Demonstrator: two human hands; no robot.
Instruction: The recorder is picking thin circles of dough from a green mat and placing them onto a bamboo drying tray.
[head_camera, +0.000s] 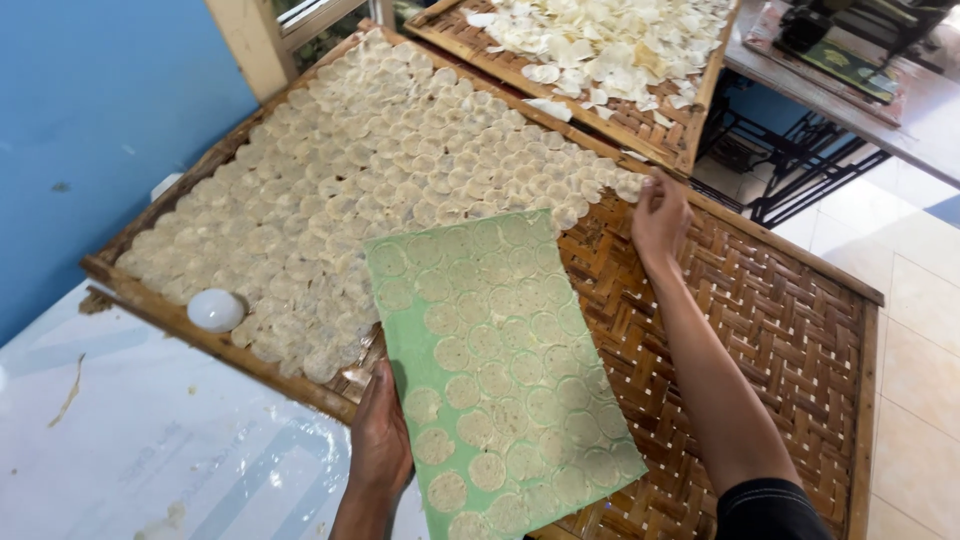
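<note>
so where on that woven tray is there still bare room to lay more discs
Bare weave shows on the woven bamboo tray right of the green sheet, below the right hand, out to the far frame. The part left of the sheet is packed with overlapping pale discs. The left hand holds the sheet's near edge.

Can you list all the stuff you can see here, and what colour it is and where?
woven tray: one, brown, centre
pale discs: many, beige, covering the tray's left part
green sheet: one, green, dotted with discs, over the tray's near edge
second tray: one, brown, top, holding curled white chips
white ball: one, on the tray's left edge
left hand: at the sheet's left edge
right hand: by the far discs
</note>
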